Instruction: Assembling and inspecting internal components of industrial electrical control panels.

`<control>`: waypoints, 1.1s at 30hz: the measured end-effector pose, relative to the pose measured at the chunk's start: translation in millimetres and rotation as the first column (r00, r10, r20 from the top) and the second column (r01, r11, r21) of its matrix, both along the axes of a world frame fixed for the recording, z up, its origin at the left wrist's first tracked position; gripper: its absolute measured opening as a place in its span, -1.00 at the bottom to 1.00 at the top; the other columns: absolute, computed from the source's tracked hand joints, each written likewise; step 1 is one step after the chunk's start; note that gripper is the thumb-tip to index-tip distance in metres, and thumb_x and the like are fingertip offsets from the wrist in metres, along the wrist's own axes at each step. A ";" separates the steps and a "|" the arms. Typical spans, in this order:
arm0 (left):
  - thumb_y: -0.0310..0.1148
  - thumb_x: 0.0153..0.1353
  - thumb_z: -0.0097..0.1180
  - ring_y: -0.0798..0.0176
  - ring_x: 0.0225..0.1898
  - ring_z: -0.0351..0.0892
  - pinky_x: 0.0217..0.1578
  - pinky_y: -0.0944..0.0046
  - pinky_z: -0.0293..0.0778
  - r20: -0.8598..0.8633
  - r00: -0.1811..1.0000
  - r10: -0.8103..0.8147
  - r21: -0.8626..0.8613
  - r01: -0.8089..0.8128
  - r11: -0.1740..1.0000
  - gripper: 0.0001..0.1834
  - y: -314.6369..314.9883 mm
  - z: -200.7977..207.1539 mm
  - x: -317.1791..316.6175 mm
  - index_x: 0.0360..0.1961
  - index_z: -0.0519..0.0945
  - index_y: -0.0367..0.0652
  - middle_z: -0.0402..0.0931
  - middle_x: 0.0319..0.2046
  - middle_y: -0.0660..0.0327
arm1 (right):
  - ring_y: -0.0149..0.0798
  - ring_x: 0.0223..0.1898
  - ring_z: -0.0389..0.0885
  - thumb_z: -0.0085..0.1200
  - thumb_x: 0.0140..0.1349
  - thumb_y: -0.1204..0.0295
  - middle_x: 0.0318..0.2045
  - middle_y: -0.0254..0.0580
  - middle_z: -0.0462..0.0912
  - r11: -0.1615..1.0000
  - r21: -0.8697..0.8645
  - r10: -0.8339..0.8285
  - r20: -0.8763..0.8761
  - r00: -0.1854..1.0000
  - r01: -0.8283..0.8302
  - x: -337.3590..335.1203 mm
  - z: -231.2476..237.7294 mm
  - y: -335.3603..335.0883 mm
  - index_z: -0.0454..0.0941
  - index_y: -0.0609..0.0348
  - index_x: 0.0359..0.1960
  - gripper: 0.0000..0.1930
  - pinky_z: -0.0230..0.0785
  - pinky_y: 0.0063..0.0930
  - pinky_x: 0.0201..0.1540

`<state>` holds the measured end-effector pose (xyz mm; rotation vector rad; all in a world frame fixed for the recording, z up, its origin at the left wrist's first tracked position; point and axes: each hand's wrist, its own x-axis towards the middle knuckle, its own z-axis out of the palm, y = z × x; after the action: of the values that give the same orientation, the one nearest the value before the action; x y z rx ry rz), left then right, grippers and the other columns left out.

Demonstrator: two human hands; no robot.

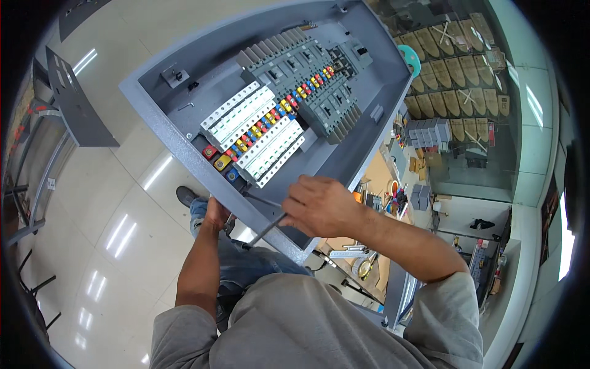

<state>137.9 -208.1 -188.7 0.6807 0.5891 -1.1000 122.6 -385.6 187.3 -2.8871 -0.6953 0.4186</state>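
In front of me lies a grey metal electrical enclosure, tilted across the view. My right hand is over its near side, closed on a thin dark rod that slants down across the near rim. My left hand is at the outer face of the near wall; its fingers are mostly hidden, with something shiny beside them that I cannot make out. Inside sit two rows of white circuit breakers, larger grey breakers, and red, yellow and blue busbar insulators between the rows.
At right stands a workbench with tools and parts, including a roll of tape. Shelves of brown parts are behind glass farther right. At left, a grey panel leans by a metal frame on the tiled floor.
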 end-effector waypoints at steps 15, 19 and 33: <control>0.16 0.44 -0.32 0.08 -0.31 0.55 -0.53 0.14 0.37 0.033 0.999 -0.034 -0.021 0.035 0.999 -0.47 -3.8 8.3 0.0 -0.01 0.49 -0.03 0.58 -0.25 0.20 | 0.17 -0.40 0.65 0.24 -0.05 0.32 -0.58 -0.09 0.62 0.938 0.261 0.341 -0.574 0.745 -0.229 52.4 -36.4 15.1 0.52 0.05 -0.30 -0.73 0.45 0.06 -0.33; 0.12 0.44 -0.21 0.06 -0.16 0.59 -0.34 0.07 0.52 -0.039 0.999 0.020 -0.013 -0.020 1.000 -0.44 1.5 3.9 -2.7 0.17 0.46 -0.07 0.61 -0.08 0.17 | 0.10 -0.43 0.65 0.28 -0.06 0.34 -0.58 -0.13 0.60 0.950 0.305 0.238 -0.585 0.775 -0.062 56.1 -37.1 17.8 0.45 0.00 -0.26 -0.68 0.42 0.01 -0.39; -0.02 0.45 -0.08 0.06 0.12 0.55 0.14 0.07 0.50 -0.009 0.998 0.061 0.164 -0.059 0.985 -0.42 -8.4 -1.1 -3.2 0.33 0.36 -0.19 0.52 0.17 0.12 | 0.01 -0.59 0.54 0.30 -0.10 0.44 -0.69 -0.17 0.43 0.807 0.345 -0.259 -0.521 0.813 0.479 28.4 -39.3 11.8 0.43 0.03 -0.26 -0.65 0.27 -0.13 -0.51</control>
<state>134.7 -216.5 -189.8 0.7922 0.7132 -1.0085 151.0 -373.8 148.0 -2.2588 -0.0962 0.7198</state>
